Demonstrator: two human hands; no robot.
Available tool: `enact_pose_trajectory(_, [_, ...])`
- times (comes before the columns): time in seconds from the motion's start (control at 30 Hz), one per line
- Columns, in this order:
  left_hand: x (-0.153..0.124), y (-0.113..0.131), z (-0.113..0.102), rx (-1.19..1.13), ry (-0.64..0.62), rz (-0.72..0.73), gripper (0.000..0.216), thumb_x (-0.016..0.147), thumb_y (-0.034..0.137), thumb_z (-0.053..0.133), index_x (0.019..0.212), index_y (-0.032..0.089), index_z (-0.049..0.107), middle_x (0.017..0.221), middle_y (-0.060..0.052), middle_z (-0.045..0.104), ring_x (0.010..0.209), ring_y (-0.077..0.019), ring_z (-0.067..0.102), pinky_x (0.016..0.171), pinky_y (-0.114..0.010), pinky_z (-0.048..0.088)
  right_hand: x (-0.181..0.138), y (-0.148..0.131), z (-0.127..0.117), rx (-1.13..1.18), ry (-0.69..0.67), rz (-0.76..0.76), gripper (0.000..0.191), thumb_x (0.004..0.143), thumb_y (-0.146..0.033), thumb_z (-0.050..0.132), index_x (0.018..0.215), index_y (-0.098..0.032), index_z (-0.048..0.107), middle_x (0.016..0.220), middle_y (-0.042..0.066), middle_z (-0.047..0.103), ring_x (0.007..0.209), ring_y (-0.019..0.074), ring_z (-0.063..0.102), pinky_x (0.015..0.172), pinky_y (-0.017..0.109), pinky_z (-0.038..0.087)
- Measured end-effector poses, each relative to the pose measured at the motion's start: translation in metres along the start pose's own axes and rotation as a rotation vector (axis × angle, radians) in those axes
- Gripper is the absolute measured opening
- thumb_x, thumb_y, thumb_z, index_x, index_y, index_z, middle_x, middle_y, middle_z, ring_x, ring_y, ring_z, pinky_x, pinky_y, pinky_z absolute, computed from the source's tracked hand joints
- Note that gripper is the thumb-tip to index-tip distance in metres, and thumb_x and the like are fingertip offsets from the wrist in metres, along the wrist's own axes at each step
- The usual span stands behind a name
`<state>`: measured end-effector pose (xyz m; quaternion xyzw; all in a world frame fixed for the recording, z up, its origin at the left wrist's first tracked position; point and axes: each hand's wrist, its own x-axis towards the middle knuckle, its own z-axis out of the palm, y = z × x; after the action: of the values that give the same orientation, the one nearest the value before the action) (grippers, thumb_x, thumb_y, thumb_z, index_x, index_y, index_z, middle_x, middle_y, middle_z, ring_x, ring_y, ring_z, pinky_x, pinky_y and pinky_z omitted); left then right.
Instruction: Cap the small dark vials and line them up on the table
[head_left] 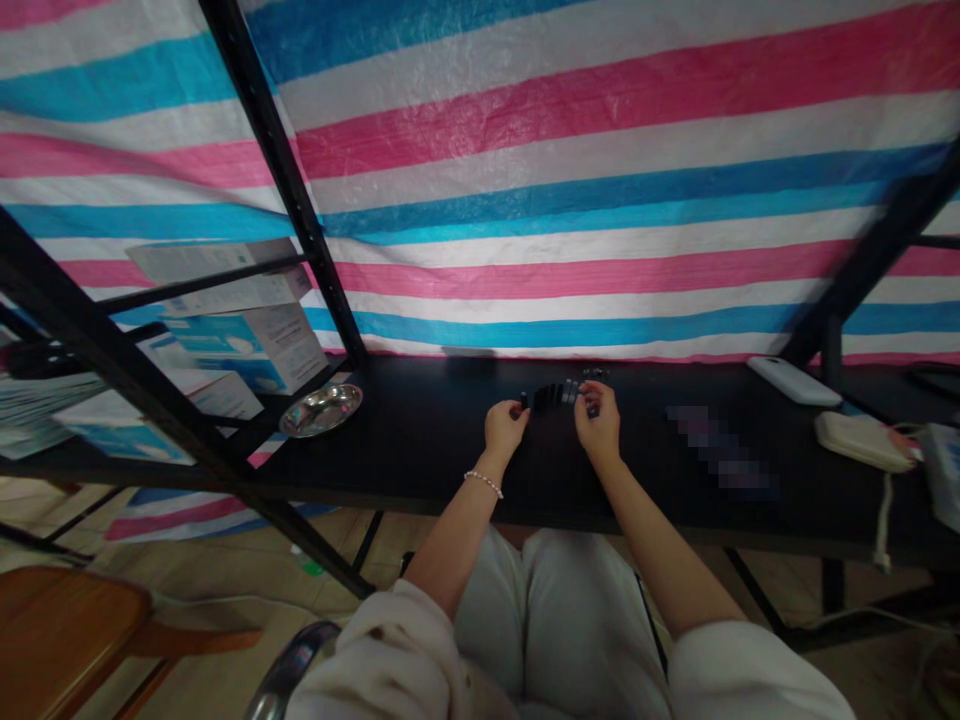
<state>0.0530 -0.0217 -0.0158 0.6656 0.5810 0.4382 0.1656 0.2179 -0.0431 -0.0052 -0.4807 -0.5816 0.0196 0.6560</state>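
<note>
My left hand (505,423) rests on the black table (420,440), fingers curled in a pinch on a small dark piece at its fingertips. My right hand (598,421) sits just to the right, fingers closed on another small dark piece. Between and just beyond both hands lies a short row of small dark and grey parts (559,392). The parts are too small to name. A bead bracelet (484,483) circles my left wrist.
A shiny metal dish (322,409) sits at the table's left. Blue-and-white boxes (244,340) fill a black shelf frame at left. White devices (793,380) and a cabled one (862,440) lie at right. A striped tarp (600,200) hangs behind. A wooden chair (67,620) stands at lower left.
</note>
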Motion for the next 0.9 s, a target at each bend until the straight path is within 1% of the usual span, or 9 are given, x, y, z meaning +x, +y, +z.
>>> enact_pose_trajectory(0.1, [0.003, -0.003, 0.002, 0.067, -0.030, -0.040, 0.018, 0.074, 0.028, 0.061, 0.083, 0.015, 0.068, 0.079, -0.007, 0.067, 0.076, -0.0157, 0.059, 0.069, -0.026, 0.043, 0.002, 0.002, -0.005, -0.049, 0.082, 0.030, 0.026, 0.078, -0.024, 0.046, 0.103, -0.018, 0.050, 0.090, 0.006, 0.058, 0.072, 0.0140, 0.054, 0.066, 0.029, 0.045])
enact_pose_trajectory(0.2, [0.004, -0.003, 0.003, 0.110, -0.060, -0.069, 0.019, 0.075, 0.030, 0.060, 0.087, 0.017, 0.069, 0.083, -0.007, 0.068, 0.080, -0.0167, 0.060, 0.071, -0.026, 0.043, 0.004, 0.008, -0.008, -0.137, 0.126, 0.070, 0.026, 0.077, -0.023, 0.045, 0.102, -0.017, 0.050, 0.088, 0.005, 0.058, 0.071, 0.0142, 0.053, 0.068, 0.030, 0.044])
enact_pose_trajectory(0.37, [0.006, 0.001, 0.005, 0.130, -0.087, -0.013, 0.019, 0.076, 0.030, 0.059, 0.087, 0.018, 0.069, 0.086, -0.007, 0.068, 0.084, -0.0182, 0.060, 0.073, -0.027, 0.044, 0.007, 0.021, -0.012, -0.337, 0.162, 0.153, 0.031, 0.071, -0.022, 0.047, 0.101, -0.015, 0.051, 0.087, 0.006, 0.055, 0.070, 0.0159, 0.050, 0.072, 0.032, 0.043])
enact_pose_trajectory(0.5, [0.009, 0.001, 0.009, 0.099, -0.091, -0.043, 0.018, 0.074, 0.030, 0.061, 0.086, 0.019, 0.069, 0.085, -0.006, 0.069, 0.081, -0.0181, 0.061, 0.071, -0.027, 0.045, 0.007, 0.025, -0.014, -0.436, 0.102, 0.256, 0.038, 0.068, -0.026, 0.050, 0.104, -0.013, 0.050, 0.092, 0.009, 0.056, 0.082, 0.0212, 0.052, 0.077, 0.036, 0.041])
enact_pose_trajectory(0.6, [0.011, 0.001, 0.010, 0.071, -0.104, -0.077, 0.019, 0.073, 0.029, 0.062, 0.087, 0.019, 0.069, 0.084, -0.006, 0.069, 0.078, -0.0168, 0.062, 0.071, -0.026, 0.045, 0.006, 0.024, -0.014, -0.458, 0.051, 0.289, 0.039, 0.069, -0.027, 0.050, 0.106, -0.013, 0.050, 0.096, 0.011, 0.056, 0.090, 0.0236, 0.052, 0.080, 0.037, 0.039])
enact_pose_trajectory(0.77, [0.012, -0.001, 0.011, 0.121, -0.102, -0.041, 0.018, 0.073, 0.028, 0.063, 0.086, 0.018, 0.070, 0.089, -0.006, 0.067, 0.083, -0.0168, 0.060, 0.075, -0.027, 0.045, 0.005, 0.023, -0.014, -0.504, 0.003, 0.351, 0.039, 0.070, -0.027, 0.051, 0.107, -0.014, 0.050, 0.098, 0.011, 0.057, 0.093, 0.0249, 0.052, 0.079, 0.036, 0.039])
enact_pose_trajectory(0.9, [0.011, 0.000, 0.010, 0.157, -0.086, -0.008, 0.017, 0.073, 0.028, 0.062, 0.084, 0.017, 0.069, 0.091, -0.007, 0.065, 0.085, -0.0171, 0.058, 0.077, -0.028, 0.044, 0.005, 0.025, -0.014, -0.541, -0.033, 0.349, 0.036, 0.072, -0.029, 0.051, 0.104, -0.013, 0.053, 0.098, 0.013, 0.058, 0.094, 0.0258, 0.052, 0.079, 0.036, 0.038])
